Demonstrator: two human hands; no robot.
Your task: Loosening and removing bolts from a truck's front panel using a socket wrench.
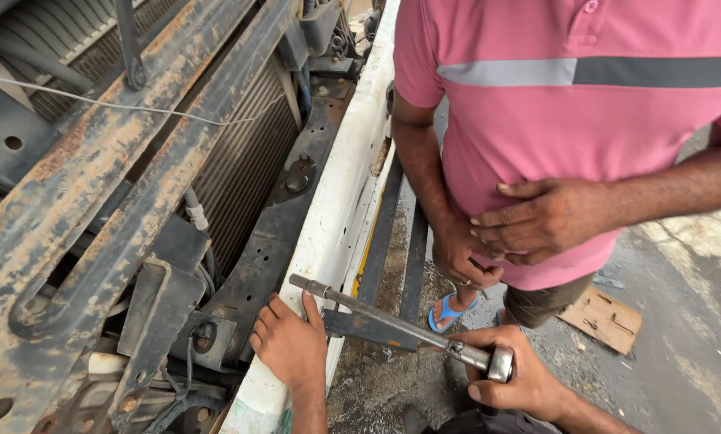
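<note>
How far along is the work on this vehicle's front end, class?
Done: the front is already opened up, with the radiator and rusty frame bare. In hand: the right hand grips a long metal bar, whose far end sits by the left hand resting on the white panel. Left: that panel remains attached; a bystander waits beside it.

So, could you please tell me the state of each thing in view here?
Left hand: resting on the white panel edge, fingers by the tool's front end.
Right hand: closed around the metal tool's handle end.
Metal tool: held level across the panel edge.
Rusty frame rails: bare, corroded.
Radiator: exposed.
Bystander's hands: clasped at the waist.
</note>
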